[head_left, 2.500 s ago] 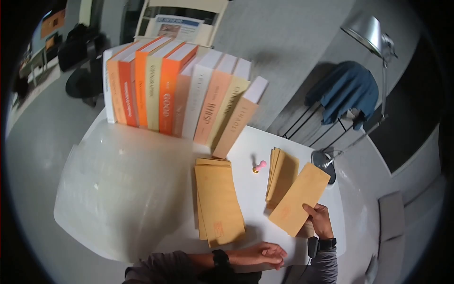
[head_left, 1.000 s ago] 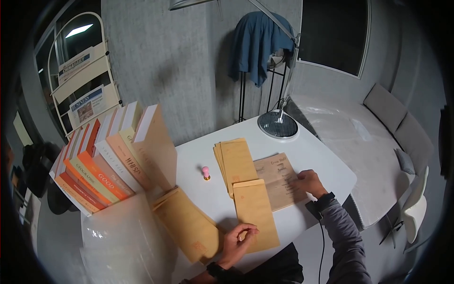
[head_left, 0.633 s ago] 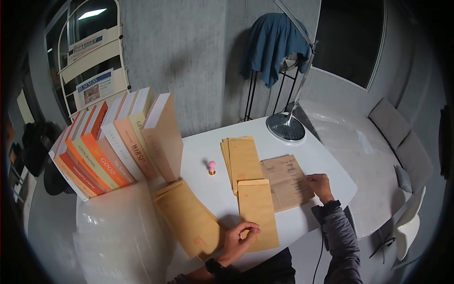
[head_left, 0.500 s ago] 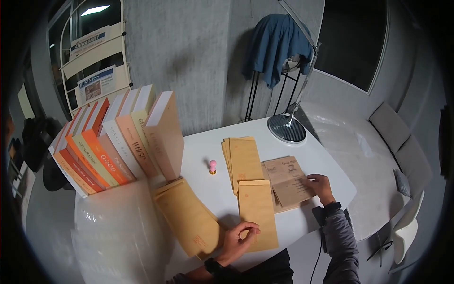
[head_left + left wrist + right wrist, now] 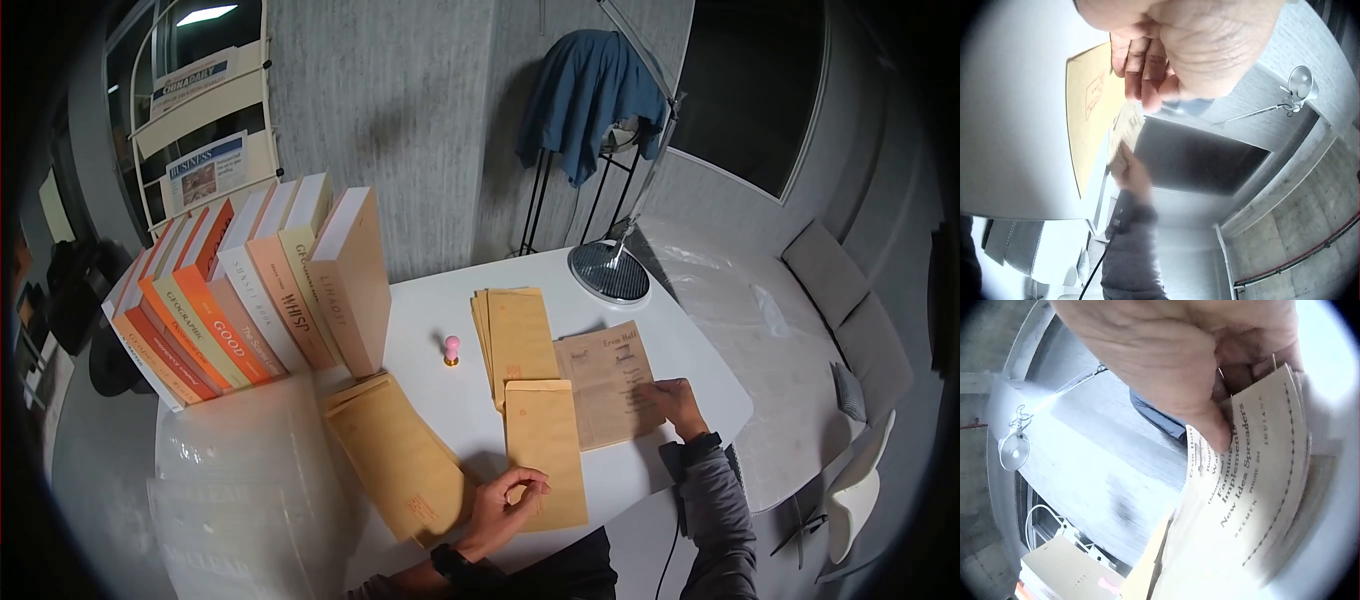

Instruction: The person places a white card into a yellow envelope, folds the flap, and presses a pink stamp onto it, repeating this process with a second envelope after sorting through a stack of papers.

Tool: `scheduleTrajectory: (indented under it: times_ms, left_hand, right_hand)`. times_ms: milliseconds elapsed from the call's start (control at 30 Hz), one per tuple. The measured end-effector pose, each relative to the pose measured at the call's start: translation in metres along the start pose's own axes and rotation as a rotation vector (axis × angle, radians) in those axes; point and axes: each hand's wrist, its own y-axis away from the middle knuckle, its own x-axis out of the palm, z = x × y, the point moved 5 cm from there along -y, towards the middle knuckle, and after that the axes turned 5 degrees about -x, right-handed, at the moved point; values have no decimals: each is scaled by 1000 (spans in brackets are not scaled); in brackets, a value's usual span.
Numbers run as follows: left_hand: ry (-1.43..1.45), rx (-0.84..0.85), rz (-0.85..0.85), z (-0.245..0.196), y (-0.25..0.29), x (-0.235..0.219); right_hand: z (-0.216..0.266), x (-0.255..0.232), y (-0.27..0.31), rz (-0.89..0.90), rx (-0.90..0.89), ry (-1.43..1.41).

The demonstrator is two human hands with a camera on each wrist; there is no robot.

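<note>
On the right of the white table, my right hand (image 5: 678, 408) pinches the edge of a brown printed sheet (image 5: 608, 372). In the right wrist view the thumb of that hand (image 5: 1185, 375) lies on the printed paper (image 5: 1254, 481), which bends and shows further layers behind it. My left hand (image 5: 508, 510), fingers loosely curled and holding nothing, lies over the lower part of a single tan envelope (image 5: 541, 430). Behind that envelope is a stack of envelopes (image 5: 519, 330); more envelopes (image 5: 395, 455) lie left of the hand.
A pink stamp (image 5: 452, 350) stands on the table (image 5: 420, 310). To the left is a row of upright books (image 5: 285, 300), with clear plastic (image 5: 235, 480) in front of them. The lamp base (image 5: 609, 272) stands at the back right; a black cable (image 5: 668, 565) hangs by the right sleeve.
My right hand went from gripping a tan envelope to holding the brown printed paper. The single envelope now lies before the stack, with my left hand over it. The head view has turned right.
</note>
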Motion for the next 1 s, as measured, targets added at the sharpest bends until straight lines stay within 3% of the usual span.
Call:
scheduleTrajectory:
  times_ms: [100, 200, 400, 600, 733, 767, 833, 867, 1000]
  left_hand:
    - [15, -27, 1, 1, 0, 1]
    - [11, -21, 4, 1, 0, 1]
    - [121, -60, -1, 7, 1, 1]
    - [237, -47, -27, 6, 1, 1]
    - [377, -65, -39, -8, 0, 3]
    - [413, -73, -58, -8, 0, 4]
    - [486, -90, -95, -4, -1, 6]
    - [424, -116, -95, -1, 1, 5]
    - [195, -186, -122, 17, 5, -7]
  right_hand:
    - [-4, -3, -1, -22, -55, 63]
    - [-17, -11, -5, -173, 16, 4]
    - [-5, -19, 4, -169, 17, -347]
    - [21, -6, 24, 9, 88, -556]
    - [31, 17, 45, 107, 103, -547]
    - [61, 28, 60, 141, 179, -555]
    - [50, 36, 68, 276, 173, -566]
    - [68, 44, 80, 296, 195, -571]
    - [70, 57, 97, 353, 162, -411]
